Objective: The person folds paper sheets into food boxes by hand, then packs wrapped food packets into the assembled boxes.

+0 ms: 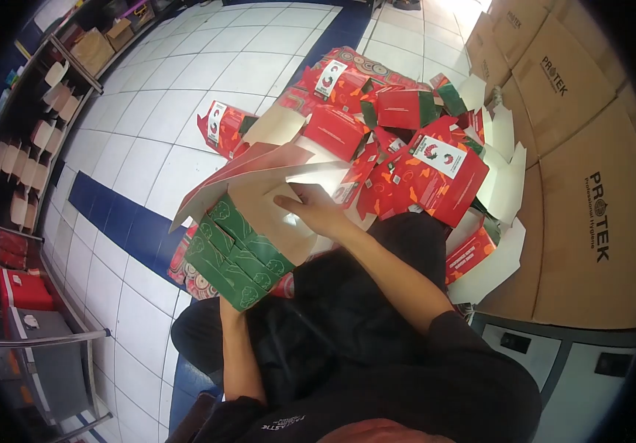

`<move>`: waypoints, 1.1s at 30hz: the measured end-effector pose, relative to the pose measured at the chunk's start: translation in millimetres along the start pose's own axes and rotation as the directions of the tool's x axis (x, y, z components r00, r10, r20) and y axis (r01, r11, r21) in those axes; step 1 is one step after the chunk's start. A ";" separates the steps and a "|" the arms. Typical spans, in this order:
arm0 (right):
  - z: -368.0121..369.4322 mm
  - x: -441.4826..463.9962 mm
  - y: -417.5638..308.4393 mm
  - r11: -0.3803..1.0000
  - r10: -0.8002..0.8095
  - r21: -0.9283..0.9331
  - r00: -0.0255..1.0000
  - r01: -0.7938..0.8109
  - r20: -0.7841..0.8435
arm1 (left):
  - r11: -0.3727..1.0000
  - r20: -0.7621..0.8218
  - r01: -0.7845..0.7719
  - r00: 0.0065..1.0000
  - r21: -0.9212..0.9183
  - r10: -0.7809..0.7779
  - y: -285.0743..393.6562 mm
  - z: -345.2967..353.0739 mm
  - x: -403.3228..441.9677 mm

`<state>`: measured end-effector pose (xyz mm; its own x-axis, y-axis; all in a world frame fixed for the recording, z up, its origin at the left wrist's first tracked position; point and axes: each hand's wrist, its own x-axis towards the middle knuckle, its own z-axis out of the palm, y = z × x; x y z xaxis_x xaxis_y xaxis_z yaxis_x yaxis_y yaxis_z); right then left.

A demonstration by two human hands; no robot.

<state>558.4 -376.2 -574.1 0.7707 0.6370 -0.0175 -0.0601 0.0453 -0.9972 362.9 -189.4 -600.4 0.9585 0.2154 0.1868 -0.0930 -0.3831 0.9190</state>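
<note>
A partly folded cardboard box (pixel 240 255) is tilted above my lap, with green printed panels, a plain inner side and red outer flaps. My right hand (pixel 309 210) is closed on its plain inner flap, the thumb lying against the bare board. From below, my left hand (pixel 231 307) holds the box near its lower green corner; the fingers are hidden behind the panel. Beyond the box lies a heap of similar red and green boxes (pixel 332 133), some with white labels. One larger red box (pixel 436 166) is close to my right knee.
Brown cartons marked PROTEK (pixel 591 214) are stacked along the right, above a grey cabinet (pixel 521 347). At the left stand a shelf rack (pixel 33 148) with several folded cardboard pieces and a red bin (pixel 26 288). White floor tiles (pixel 148 159) with blue bands run between them.
</note>
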 end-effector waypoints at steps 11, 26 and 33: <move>-1.9 -3.8 -12.3 0.998 -0.033 -0.066 0.980 0.020 -0.195 | 0.994 0.145 0.106 0.984 -0.039 -0.099 -31.5 -11.7 -6.1; -11.3 -3.2 -19.7 0.919 -0.244 -0.361 0.947 0.157 -0.209 | 0.977 0.062 -0.086 0.995 0.196 0.075 29.9 -7.1 32.2; 23.2 -24.6 -50.4 0.954 -0.064 0.294 0.998 0.060 0.005 | 0.993 -0.054 0.117 0.992 0.002 -0.117 25.3 7.9 36.9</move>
<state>527.8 -376.3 -521.8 0.7695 0.6369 0.0468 -0.1976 0.3072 -0.9309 398.0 -198.3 -573.0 0.9469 0.3067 0.0966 0.0204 -0.3571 0.9339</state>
